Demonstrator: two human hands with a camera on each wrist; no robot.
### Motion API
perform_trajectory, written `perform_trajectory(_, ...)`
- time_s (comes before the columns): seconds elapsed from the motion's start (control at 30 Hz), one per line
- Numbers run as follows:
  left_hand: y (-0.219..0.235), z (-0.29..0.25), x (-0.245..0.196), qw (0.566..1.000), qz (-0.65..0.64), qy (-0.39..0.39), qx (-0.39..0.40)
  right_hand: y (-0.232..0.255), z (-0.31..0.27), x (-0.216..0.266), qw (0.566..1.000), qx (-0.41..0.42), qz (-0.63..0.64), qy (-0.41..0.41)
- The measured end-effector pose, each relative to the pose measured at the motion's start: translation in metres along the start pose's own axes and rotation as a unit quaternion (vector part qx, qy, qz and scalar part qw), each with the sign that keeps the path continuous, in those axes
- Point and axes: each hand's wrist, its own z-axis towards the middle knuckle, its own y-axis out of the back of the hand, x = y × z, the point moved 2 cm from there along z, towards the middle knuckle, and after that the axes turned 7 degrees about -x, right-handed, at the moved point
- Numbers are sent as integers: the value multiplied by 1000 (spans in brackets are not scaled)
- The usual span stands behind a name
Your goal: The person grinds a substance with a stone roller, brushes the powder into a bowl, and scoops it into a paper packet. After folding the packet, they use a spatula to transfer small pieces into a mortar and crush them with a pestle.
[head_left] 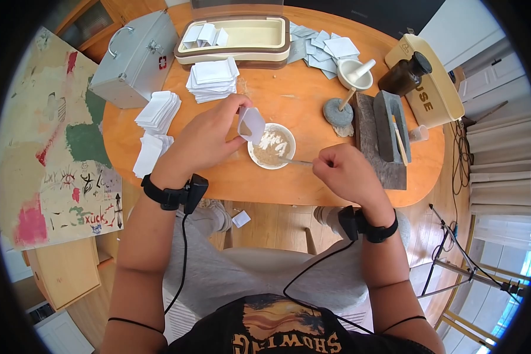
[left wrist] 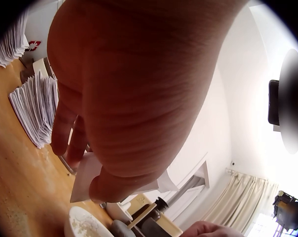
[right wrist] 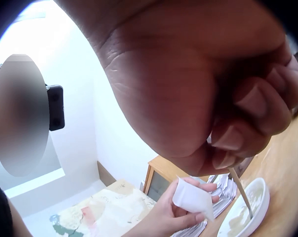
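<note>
My left hand [head_left: 203,138] pinches a small white paper pouch [head_left: 252,124] between thumb and fingers, its mouth spread apart. The pouch is held beside and partly over the left rim of a white bowl [head_left: 292,141]. Inside the bowl lies a beige mixture with white streaks [head_left: 271,144]. My right hand [head_left: 347,170] is in a fist around the handle of a thin spoon [head_left: 301,161], whose far end sits in the mixture. In the right wrist view the spoon handle [right wrist: 241,192] slants down from the curled fingers into the bowl [right wrist: 263,195].
Stacks of white paper pouches [head_left: 212,79] stand left and behind the bowl, near a cream tray box [head_left: 251,56] and a metal case [head_left: 135,59]. To the right are a mortar [head_left: 343,82], brown jar [head_left: 400,76], round stone [head_left: 336,113], grey stone trough [head_left: 386,112] and cream bin [head_left: 433,103].
</note>
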Motion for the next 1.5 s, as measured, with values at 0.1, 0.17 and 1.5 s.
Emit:
perform_trajectory(0.1,-1,0,0,1000,1,0,-6,-17,9,-8,996,50,61,-38)
perform_trajectory(0.17,0,0,-2,1000,0,-3,-11,-13,10,-10,995,24,87,-41)
perform_trajectory(1.5,-10,-3,-2,986,-11,141,88,-21,18,-2,939,-274,82,194)
